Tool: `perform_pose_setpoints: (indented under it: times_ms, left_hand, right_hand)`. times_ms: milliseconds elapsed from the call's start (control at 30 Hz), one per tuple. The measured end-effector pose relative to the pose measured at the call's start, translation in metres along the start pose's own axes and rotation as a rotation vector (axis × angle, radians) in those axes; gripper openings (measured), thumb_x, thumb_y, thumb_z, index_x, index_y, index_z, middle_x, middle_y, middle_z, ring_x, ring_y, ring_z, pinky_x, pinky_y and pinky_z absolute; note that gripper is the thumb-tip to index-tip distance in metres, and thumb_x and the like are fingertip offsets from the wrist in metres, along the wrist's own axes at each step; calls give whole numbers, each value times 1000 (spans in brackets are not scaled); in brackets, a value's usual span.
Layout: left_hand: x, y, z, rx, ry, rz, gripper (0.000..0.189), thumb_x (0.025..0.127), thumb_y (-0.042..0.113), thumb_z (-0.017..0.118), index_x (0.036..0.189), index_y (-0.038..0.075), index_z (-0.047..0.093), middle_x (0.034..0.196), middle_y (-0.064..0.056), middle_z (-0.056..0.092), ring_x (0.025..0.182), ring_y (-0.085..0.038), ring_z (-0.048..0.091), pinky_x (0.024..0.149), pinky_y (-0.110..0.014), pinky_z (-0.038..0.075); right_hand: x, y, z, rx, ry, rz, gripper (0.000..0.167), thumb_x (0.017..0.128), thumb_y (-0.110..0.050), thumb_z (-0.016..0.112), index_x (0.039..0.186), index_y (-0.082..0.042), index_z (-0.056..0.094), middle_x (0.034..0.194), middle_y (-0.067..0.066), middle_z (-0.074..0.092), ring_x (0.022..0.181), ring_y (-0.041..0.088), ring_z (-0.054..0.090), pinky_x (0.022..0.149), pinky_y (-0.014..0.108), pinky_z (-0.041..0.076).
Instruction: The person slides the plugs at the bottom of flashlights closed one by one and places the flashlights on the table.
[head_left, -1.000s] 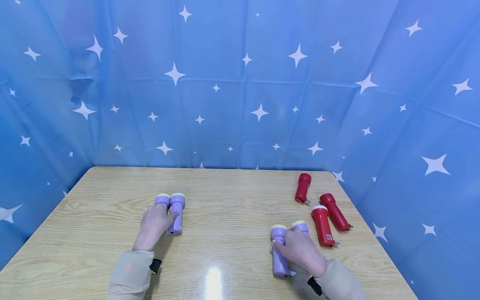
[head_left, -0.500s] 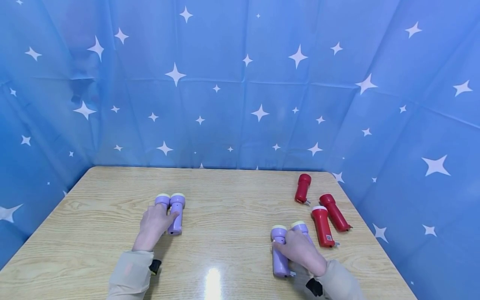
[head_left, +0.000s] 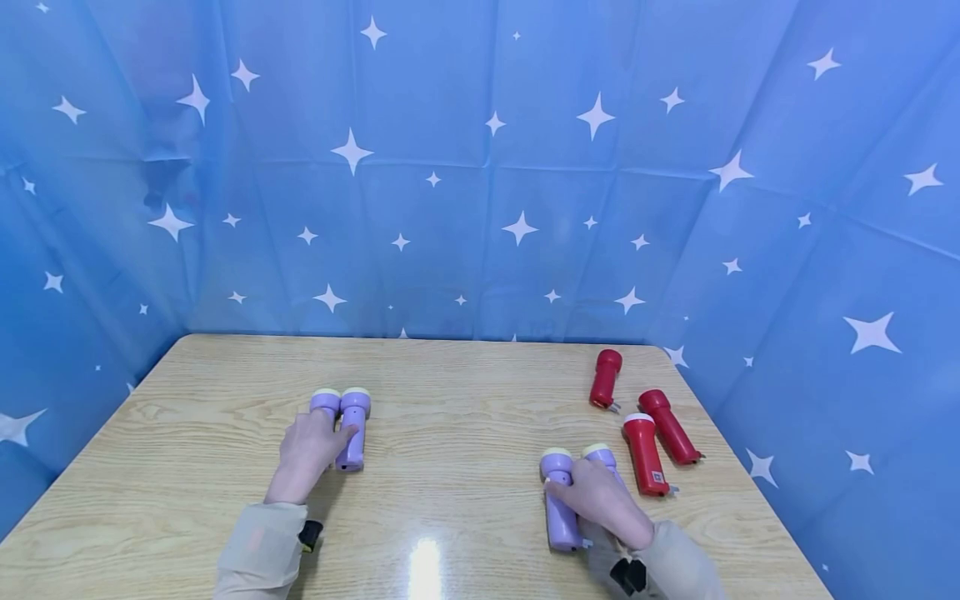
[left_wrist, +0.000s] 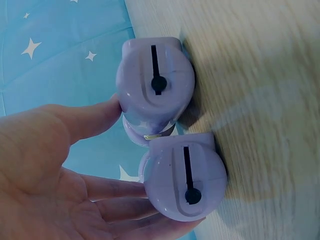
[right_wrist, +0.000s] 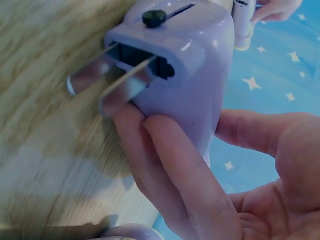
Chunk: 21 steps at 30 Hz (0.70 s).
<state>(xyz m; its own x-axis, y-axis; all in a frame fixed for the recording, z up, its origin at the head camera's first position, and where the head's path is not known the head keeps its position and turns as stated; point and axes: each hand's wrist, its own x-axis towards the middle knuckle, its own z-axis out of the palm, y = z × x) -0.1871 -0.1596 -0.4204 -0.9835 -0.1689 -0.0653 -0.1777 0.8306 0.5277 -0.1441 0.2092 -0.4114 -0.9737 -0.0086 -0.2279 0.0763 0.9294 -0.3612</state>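
Two purple flashlights lie side by side at the left. My left hand (head_left: 309, 446) is over them, its thumb on the right-hand flashlight (head_left: 355, 427) and its fingers curled against the left-hand flashlight (left_wrist: 185, 175). Both show slotted ends with dark slider knobs in the left wrist view. Nearer the front at the right is another purple pair. There my right hand (head_left: 600, 496) grips the left flashlight (head_left: 559, 508), thumb on one side and fingers on the other. Metal plug prongs (right_wrist: 125, 90) stick out of its end. The pair's other flashlight (head_left: 602, 457) is mostly hidden behind the hand.
Three red flashlights lie at the table's right: one far back (head_left: 606, 379), one angled near the edge (head_left: 671, 427) and a white-rimmed one (head_left: 647, 454) beside the right hand. The wooden table (head_left: 450, 417) meets a blue star-patterned curtain (head_left: 450, 167).
The flashlight in the right hand has shifted very slightly, its plug end a little away from the front edge. The left hand and all the other flashlights stay put.
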Motion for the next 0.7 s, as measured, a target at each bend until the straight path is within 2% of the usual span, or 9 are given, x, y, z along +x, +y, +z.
perform_pose_setpoints:
  times_ms: [233,400,700]
  left_hand:
    - [1,1,2,6,5,3,38,89,34,62,69,2,56,51,-7,52,45,-18,50,42,-25,33]
    - [0,1,2,16,7,7,38,89,35,62,72,2,56,53,-7,50,46,-18,49,41,-25,33]
    - [0,1,2,36,13,3,39,90,36,61,78,-1,57,61,-13,53,54,-23,51,44,-29,34]
  right_hand:
    - [5,0,-4,71,10,-9,35,88,-30,63,62,-11,50,50,-3,40,43,8,37,43,18,27]
    - [11,-2,-8,86,50,-21,34,88,-31,63,66,-9,52,54,1,48,47,11,44,46,20,32]
    - [20,-15,-17,237,16,28,30,89,-33,62,78,-6,58,61,4,53,52,15,49,49,23,36]
